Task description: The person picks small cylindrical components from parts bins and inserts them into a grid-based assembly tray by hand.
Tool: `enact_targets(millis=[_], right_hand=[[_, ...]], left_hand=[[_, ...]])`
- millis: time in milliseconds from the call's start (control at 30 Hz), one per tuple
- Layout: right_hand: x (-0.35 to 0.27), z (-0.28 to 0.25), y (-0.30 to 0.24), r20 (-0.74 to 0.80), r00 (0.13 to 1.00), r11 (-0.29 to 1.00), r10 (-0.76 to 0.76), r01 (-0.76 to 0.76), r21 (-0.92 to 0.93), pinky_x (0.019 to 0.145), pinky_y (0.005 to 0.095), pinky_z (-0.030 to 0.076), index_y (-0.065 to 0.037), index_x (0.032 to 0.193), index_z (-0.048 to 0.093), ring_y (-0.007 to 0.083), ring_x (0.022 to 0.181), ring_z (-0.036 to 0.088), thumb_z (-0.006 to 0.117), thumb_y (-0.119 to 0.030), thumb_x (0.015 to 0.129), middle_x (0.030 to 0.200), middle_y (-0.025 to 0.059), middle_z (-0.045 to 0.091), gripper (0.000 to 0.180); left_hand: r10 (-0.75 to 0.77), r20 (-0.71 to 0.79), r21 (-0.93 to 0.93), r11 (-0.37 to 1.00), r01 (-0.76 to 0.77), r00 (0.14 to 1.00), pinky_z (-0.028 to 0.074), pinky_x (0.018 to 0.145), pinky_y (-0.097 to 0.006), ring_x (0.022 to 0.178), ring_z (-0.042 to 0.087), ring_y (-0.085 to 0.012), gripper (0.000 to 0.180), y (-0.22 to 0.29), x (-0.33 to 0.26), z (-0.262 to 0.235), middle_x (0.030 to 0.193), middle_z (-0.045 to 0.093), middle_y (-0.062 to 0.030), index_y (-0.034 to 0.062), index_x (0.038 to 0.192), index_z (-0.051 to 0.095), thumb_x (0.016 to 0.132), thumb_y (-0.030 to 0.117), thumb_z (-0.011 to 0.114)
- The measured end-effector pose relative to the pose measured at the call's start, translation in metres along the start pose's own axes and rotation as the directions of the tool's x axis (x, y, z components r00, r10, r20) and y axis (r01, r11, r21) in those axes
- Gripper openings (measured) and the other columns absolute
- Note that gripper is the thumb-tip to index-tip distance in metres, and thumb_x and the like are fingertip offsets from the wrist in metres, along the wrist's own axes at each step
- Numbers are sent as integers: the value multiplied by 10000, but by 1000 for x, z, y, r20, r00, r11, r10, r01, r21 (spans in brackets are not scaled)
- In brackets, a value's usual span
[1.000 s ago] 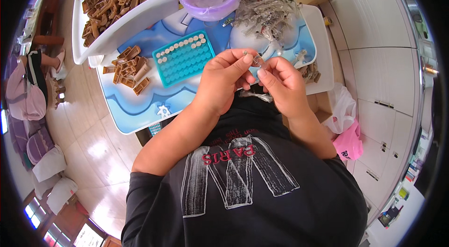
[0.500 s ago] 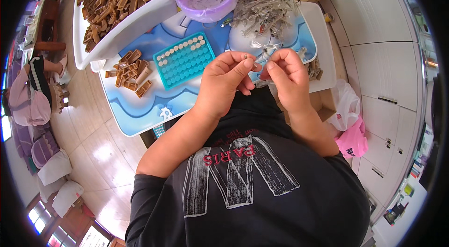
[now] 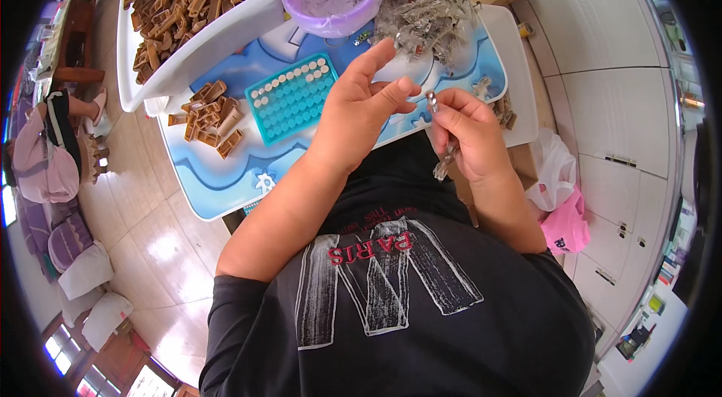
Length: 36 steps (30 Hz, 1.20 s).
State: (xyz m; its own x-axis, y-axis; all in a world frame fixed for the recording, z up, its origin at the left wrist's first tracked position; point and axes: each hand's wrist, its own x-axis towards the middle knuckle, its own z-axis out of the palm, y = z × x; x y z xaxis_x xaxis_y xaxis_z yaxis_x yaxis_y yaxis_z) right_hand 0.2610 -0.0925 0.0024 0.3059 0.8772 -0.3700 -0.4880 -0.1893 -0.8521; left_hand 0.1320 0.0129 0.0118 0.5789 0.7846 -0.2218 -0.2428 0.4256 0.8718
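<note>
Silvery piece clamped in right hand, left hand spread, right of teal tray, white discs on far rows only.

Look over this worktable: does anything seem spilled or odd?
Nothing looks spilled or damaged, but loose brown pieces lie outside the white tub of similar ones, perhaps deliberately, and the white discs on the turquoise tray fill the far row but leave the next gapped. The shiny piece in the right hand is too small to judge.

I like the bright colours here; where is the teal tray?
In the head view, the teal tray lies on the table, left of centre, between the small brown pile and the left hand.
</note>
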Motion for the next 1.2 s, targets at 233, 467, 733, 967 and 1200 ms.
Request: enact_targets(millis=[233, 467, 733, 967, 1200], right_hand=[[1, 14, 16, 342, 904, 871, 256, -369, 323, 449, 213, 358, -18, 917, 577, 83, 475, 446, 554, -140, 898, 589, 7, 511, 126], [-1, 62, 56, 475, 848, 971, 235, -182, -154, 582, 229, 453, -10, 948, 585, 96, 650, 561, 579, -197, 911, 816, 16, 602, 191], [12, 89, 44, 495, 821, 629, -283, 549, -551, 692, 278, 487, -27, 932, 591, 201, 795, 609, 720, -148, 774, 845, 80, 609, 237], [21, 92, 46, 526, 837, 914, 152, 84, -398, 725, 236, 476, -5, 969, 576, 82, 813, 573, 673, -68, 826, 890, 21, 605, 183], [29, 95, 40, 531, 828, 845, 178, 148, -514, 693, 247, 490, 2, 924, 601, 103, 788, 608, 657, -61, 836, 864, 35, 635, 122]], left_hand=[[-157, 259, 107, 985, 134, 953, 472, 681, -225, 811, 574, -93, 298, -2, -24, -43, 1061, 626, -69, 7, 1158, 569, 887, 126, 603], [-230, 56, -106, 966, 235, 972, 391, 533, -161, 604, 494, -30, 145, -3, -67, -85, 809, 618, 13, 41, 946, 624, 881, 170, 627], [-352, -126, -153, 931, 332, 927, 386, 493, -184, 556, 487, -43, 165, 6, -93, -112, 726, 619, 11, 33, 898, 642, 853, 190, 658], [-351, -77, -128, 932, 340, 933, 401, 486, -192, 553, 501, -51, 176, 4, -97, -126, 736, 634, -3, 17, 871, 664, 812, 179, 704], [-406, -48, -181, 902, 391, 913, 406, 493, -187, 564, 505, -48, 173, 5, -95, -132, 753, 646, -16, 25, 867, 668, 814, 186, 703]])
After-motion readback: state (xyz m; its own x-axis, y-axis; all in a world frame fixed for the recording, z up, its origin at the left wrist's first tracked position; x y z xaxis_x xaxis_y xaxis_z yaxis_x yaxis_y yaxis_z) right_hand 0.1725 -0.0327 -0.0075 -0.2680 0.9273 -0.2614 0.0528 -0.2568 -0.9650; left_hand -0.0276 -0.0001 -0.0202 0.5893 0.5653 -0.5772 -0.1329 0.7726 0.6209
